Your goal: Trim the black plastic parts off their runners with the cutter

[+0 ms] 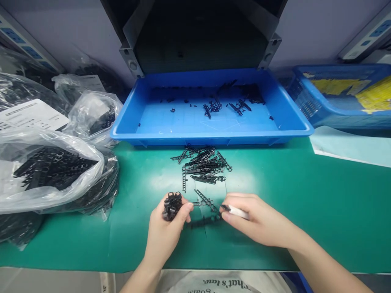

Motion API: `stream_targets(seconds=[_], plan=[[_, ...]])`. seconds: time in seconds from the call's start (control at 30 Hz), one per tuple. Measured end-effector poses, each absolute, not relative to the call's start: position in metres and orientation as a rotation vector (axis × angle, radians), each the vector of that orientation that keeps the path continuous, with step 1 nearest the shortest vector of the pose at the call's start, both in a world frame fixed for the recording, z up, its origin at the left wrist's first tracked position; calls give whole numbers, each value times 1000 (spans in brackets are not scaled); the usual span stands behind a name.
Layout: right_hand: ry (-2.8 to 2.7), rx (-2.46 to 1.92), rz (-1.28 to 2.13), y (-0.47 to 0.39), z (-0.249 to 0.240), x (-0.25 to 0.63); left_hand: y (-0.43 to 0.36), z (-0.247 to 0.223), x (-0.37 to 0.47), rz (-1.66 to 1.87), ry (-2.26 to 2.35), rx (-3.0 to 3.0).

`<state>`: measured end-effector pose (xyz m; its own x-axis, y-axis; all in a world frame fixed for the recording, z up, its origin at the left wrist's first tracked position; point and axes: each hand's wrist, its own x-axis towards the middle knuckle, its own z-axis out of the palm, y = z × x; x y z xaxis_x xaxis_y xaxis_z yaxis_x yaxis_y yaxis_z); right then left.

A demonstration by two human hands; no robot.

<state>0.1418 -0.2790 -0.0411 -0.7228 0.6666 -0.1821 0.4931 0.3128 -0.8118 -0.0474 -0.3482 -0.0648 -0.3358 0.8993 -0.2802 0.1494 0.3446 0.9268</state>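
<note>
My left hand is closed around a bunch of black plastic parts with ring-shaped ends, above the green mat. My right hand is closed on a white-handled tool, its dark tip pointing left. A blurred dark strip lies between the hands; whether the right fingertips also hold it is unclear. Just beyond it, a thin ladder-like black part rests on the mat. Farther forward sits a loose pile of similar black parts.
A blue tray with scattered black pieces stands behind the pile. Clear bags of black parts crowd the left side of the green mat. At the right are a blue basket with yellow material and a pale sheet.
</note>
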Motion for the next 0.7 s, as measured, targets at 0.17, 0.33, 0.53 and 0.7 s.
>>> stream_targets(seconds=[0.17, 0.33, 0.53, 0.7], plan=[[-2275, -1127, 1573, -284, -45, 134, -348, -77, -48, 781, 1035, 679], [-2130, -1295, 1501, -293, -54, 127, -351, -76, -34, 737, 1018, 563], [-2282, -1190, 1323, -310, -59, 137, -352, -81, -35, 869, 1124, 593], [-2597, -1161, 1033, -318, -58, 136, -352, -83, -36, 861, 1126, 621]])
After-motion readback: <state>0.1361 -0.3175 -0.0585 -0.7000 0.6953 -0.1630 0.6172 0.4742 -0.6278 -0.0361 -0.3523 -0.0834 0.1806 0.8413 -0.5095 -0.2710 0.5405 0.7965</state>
